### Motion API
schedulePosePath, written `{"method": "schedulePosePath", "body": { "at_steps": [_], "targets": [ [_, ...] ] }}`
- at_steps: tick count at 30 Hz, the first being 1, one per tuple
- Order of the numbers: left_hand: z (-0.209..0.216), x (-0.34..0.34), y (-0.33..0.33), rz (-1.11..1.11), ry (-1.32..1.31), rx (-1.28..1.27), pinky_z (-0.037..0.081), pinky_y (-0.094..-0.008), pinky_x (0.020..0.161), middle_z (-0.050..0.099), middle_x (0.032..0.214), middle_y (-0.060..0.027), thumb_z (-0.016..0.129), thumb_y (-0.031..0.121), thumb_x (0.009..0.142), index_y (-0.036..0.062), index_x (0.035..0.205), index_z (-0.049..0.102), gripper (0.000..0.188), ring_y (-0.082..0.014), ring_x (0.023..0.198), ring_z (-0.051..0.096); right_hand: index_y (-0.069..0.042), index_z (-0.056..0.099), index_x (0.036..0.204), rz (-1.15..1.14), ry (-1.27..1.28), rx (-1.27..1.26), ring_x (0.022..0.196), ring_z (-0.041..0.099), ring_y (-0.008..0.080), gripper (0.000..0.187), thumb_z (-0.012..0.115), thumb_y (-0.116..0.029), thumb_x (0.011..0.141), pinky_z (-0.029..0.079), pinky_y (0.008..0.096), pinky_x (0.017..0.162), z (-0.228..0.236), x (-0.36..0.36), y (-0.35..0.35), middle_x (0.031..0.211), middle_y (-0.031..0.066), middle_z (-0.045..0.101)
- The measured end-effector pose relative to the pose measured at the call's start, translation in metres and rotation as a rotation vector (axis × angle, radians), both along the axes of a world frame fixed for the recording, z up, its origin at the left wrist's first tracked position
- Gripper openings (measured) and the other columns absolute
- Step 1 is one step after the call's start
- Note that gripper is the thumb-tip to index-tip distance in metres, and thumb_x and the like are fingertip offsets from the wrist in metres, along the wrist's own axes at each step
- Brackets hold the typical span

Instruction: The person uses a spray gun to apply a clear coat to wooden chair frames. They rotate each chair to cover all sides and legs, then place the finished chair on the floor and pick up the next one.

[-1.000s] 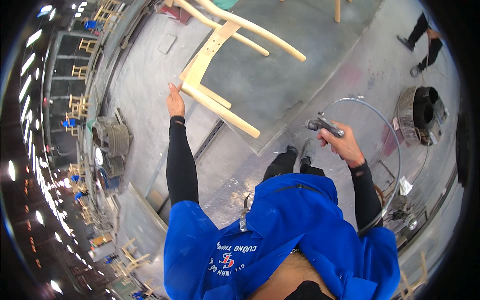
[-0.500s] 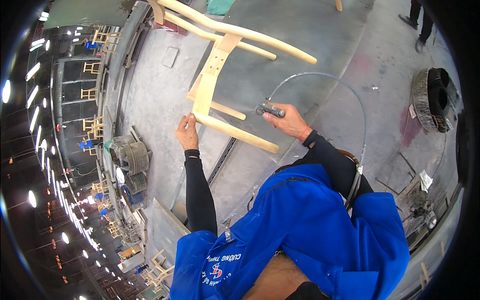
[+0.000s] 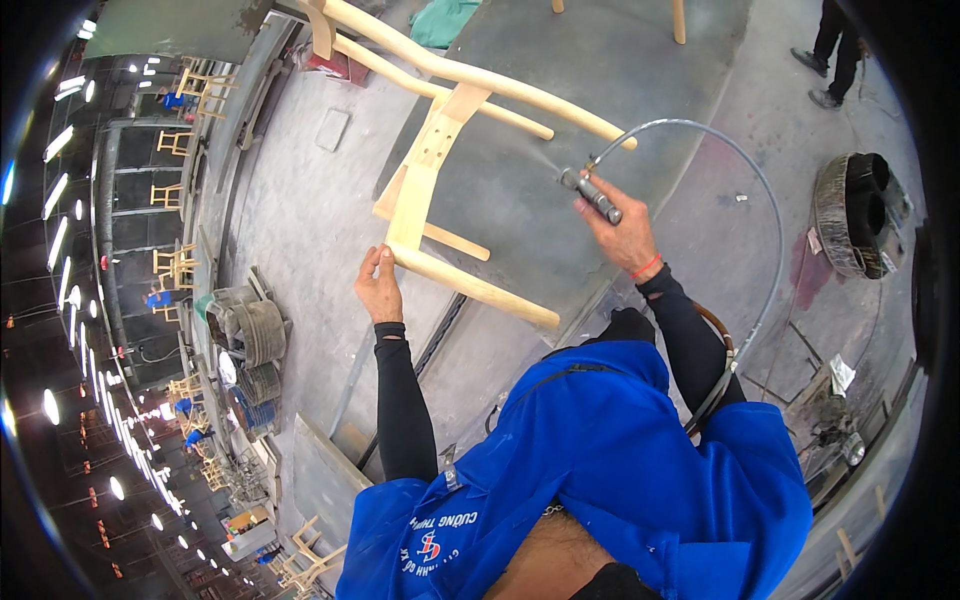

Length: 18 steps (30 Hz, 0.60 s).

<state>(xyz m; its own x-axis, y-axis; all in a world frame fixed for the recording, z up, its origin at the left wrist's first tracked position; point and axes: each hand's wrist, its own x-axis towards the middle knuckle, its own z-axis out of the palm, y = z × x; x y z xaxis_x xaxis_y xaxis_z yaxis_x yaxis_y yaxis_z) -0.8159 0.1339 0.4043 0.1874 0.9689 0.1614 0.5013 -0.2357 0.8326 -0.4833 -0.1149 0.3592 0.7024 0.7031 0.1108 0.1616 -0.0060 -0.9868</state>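
Note:
A pale wooden chair frame lies tilted over the grey surface in front of me, its rounded legs pointing right. My left hand pinches the near corner, where a leg joins the wide rail with several small holes. In my right hand is a metal spray gun, held to the right of the rail and apart from the wood. A faint mist leaves its nozzle toward the frame. From the gun a thin grey hose loops right and back along my forearm.
A dark grey board lies beneath the frame, with a green cloth at its far edge. Round blackened bins stand at right and left. Another person's legs show at far right. More wooden chairs and people line the left.
My right hand and the spray gun have moved right and farther away, and the gun has turned. The hose loop has shifted right. My left hand keeps its hold on the chair frame.

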Motion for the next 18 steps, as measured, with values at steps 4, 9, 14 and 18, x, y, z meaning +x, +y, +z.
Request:
{"method": "schedulePosePath", "body": {
  "at_steps": [4,9,14,18],
  "targets": [
    [-0.003,0.005,0.008,-0.062,-0.013,0.065,0.042,-0.0443,0.112,0.074,0.119,-0.0215,0.071,0.022,0.098,-0.0044,0.113,0.075,0.03,-0.0345,0.133,0.058,-0.002,0.069,0.129,-0.082,-0.061,-0.049,0.1,0.075,0.0366,0.045,0.078,-0.024,0.091,0.057,0.0389,0.087,-0.019,0.023,0.008,0.111,0.0222,0.075],
    [-0.002,0.015,0.014,-0.053,-0.006,0.087,0.043,-0.0444,0.111,0.073,0.119,-0.0234,0.072,0.021,0.097,-0.0048,0.111,0.076,0.03,-0.0347,0.132,0.06,-0.001,0.069,0.126,-0.088,-0.168,-0.27,0.101,0.072,0.0399,0.047,0.079,-0.028,0.089,0.056,0.0421,0.087,-0.059,0.038,0.005,0.11,0.0251,0.073],
    [0.002,0.023,0.017,-0.039,0.004,0.059,0.044,-0.0449,0.111,0.072,0.122,-0.0249,0.072,0.02,0.097,-0.0049,0.111,0.075,0.029,-0.0348,0.131,0.06,0.0,0.068,0.129,-0.051,-0.158,-0.205,0.101,0.073,0.0368,0.046,0.078,-0.023,0.09,0.056,0.0396,0.088,-0.027,0.037,-0.003,0.112,0.0245,0.073],
    [-0.004,0.028,0.016,-0.071,0.04,0.135,0.045,-0.0442,0.109,0.069,0.127,-0.0269,0.072,0.019,0.096,-0.0041,0.112,0.075,0.029,-0.0359,0.129,0.062,-0.001,0.066,0.134,0.039,-0.02,0.003,0.096,0.074,0.0252,0.046,0.077,-0.017,0.092,0.056,0.0346,0.086,0.036,0.026,-0.022,0.114,0.0184,0.076]
  ]
}}
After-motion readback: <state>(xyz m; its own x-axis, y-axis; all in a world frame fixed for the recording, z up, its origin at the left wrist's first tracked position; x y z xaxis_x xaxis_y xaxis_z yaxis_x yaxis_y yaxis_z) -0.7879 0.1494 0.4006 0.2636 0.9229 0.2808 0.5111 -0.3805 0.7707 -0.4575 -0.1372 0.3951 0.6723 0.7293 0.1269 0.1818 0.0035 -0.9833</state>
